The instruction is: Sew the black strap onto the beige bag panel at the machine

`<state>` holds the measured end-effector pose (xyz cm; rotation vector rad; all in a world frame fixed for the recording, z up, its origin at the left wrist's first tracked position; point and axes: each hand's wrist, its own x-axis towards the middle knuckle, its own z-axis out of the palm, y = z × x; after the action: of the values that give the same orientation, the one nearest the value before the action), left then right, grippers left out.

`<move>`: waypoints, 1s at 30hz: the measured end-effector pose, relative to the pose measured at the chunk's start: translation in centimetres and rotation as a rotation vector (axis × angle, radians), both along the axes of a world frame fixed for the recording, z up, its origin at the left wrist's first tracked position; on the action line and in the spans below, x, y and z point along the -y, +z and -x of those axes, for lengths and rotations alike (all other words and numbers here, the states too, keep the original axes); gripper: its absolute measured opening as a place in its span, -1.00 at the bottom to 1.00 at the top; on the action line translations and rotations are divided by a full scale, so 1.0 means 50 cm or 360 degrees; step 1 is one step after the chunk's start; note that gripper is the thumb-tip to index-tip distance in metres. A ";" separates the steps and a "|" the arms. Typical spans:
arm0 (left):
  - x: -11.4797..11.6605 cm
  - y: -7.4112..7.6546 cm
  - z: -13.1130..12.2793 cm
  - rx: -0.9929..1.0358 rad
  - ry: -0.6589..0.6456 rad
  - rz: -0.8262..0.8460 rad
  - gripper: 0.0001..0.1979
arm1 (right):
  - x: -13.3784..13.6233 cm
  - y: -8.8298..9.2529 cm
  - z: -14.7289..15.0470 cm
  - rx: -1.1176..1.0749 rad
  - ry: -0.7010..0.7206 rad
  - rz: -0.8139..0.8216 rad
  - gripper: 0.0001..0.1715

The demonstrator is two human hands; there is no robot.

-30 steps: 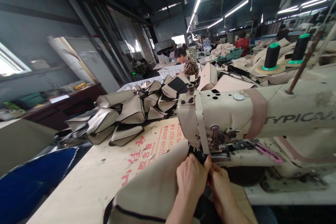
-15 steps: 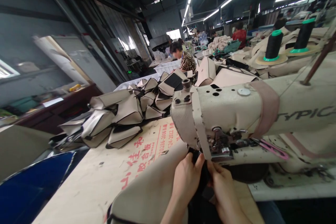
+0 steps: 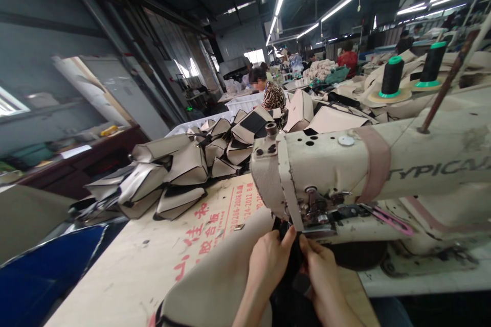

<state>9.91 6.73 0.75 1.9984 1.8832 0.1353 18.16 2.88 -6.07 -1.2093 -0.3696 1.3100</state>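
Note:
A beige bag (image 3: 215,271) with black edging lies at the front of the sewing machine (image 3: 326,156), and its far end runs under the machine head. My left hand (image 3: 267,260) is closed on the bag's black fabric (image 3: 293,304), its thumb and finger just below the needle area. Close beside it, my right hand (image 3: 319,265) pinches the same dark cloth from the right. The needle and the stitch line are hidden behind the machine head and my fingers.
Beige-and-black bags (image 3: 187,163) are heaped behind the wooden tabletop (image 3: 126,260). Black thread spools (image 3: 393,77) stand behind the machine, and pink-handled thread snips (image 3: 395,220) rest on it. A blue sheet (image 3: 49,265) hangs at left. A co-worker (image 3: 273,93) sits beyond the heap.
The view has shifted slightly, so the machine shows a little further left. Both hands stay at the machine head, gripping the black fabric; the fingers have moved only slightly.

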 end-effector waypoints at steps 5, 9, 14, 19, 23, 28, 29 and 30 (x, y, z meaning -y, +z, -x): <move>0.004 -0.013 0.001 0.0137 0.0072 -0.0023 -0.44 | 0.004 0.002 -0.001 -0.0194 0.0010 0.0052 -0.55; 0.004 -0.017 0.002 0.0219 0.0093 -0.0043 -0.45 | 0.008 0.005 -0.002 -0.0179 -0.0027 0.0032 -0.57; 0.004 -0.016 0.002 0.0235 0.0094 -0.0067 -0.47 | 0.007 0.010 -0.006 -0.0127 -0.0041 0.0007 -0.62; 0.006 -0.016 0.002 0.0255 0.0105 -0.0066 -0.48 | 0.006 0.010 -0.005 -0.0064 -0.0050 0.0024 -0.62; 0.004 -0.014 0.004 0.0258 0.0094 -0.0042 -0.49 | 0.002 0.007 -0.003 -0.0044 -0.0051 0.0042 -0.62; -0.002 -0.010 0.005 0.0259 0.0086 -0.0024 -0.51 | -0.001 0.007 -0.007 -0.0005 -0.0051 0.0052 -0.61; -0.003 -0.010 0.005 0.0249 0.0093 -0.0029 -0.51 | -0.001 0.007 -0.008 0.0011 -0.0047 0.0053 -0.61; -0.003 -0.009 0.004 0.0236 0.0100 -0.0035 -0.50 | 0.000 0.008 -0.008 0.0029 -0.0039 0.0054 -0.61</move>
<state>9.72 6.86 0.30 1.8885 1.8580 0.3138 18.56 2.90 -5.68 -1.2511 -0.3457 1.2893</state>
